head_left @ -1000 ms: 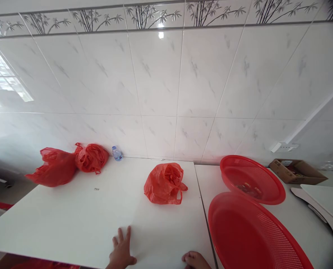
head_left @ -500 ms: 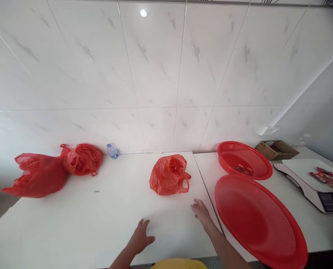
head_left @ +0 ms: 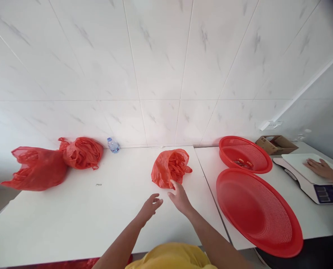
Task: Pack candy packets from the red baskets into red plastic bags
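Observation:
A red plastic bag (head_left: 161,170) sits on the white table in front of me, its crumpled mouth facing right and towards me. My right hand (head_left: 180,200) is at the bag's near edge. Its fingertips touch the plastic, with thumb and forefinger apart. Just left of it, my left hand (head_left: 150,207) hovers short of the bag, fingers loosely spread and holding nothing. Whatever is inside the bag is hidden by its folds.
Two full red bags (head_left: 43,170) and a small water bottle (head_left: 113,145) stand at left. On the right are a large red basket (head_left: 245,209), a smaller basket (head_left: 228,151) with red packets, a cardboard box (head_left: 275,145) and a scale (head_left: 298,168) under another person's hand (head_left: 319,167).
Both my hands have moved forward, the right also leftward to the bag. The bag's mouth looks wider. Red packets have left the scale, where the other person's hand now lies flat.

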The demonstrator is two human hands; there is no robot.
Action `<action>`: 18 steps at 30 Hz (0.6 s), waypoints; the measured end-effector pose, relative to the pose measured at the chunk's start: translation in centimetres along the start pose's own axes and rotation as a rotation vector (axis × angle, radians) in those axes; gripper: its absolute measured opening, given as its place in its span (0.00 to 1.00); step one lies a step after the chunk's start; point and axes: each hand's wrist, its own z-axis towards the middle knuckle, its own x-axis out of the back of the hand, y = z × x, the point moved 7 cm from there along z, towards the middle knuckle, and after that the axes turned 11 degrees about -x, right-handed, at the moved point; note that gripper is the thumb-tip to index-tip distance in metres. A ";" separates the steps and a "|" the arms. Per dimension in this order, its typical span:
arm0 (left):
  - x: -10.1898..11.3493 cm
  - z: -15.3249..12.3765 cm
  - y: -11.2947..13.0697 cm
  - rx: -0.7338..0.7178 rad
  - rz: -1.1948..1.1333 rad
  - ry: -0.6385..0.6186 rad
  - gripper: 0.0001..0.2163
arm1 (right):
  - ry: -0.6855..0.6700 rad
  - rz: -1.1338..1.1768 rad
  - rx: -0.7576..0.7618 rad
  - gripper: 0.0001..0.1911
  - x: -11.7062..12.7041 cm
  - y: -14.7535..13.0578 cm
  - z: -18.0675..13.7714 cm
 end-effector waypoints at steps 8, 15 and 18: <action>-2.2 4.0 4.8 -0.075 -0.286 0.206 0.27 | -0.115 -0.048 0.122 0.16 1.5 -1.1 -0.6; -2.2 4.3 5.4 -0.103 -0.188 0.248 0.17 | 0.076 -0.213 0.072 0.29 4.1 2.0 6.7; -1.8 3.9 5.8 -0.144 -0.060 0.183 0.14 | 0.037 -0.244 0.059 0.46 2.8 2.4 9.0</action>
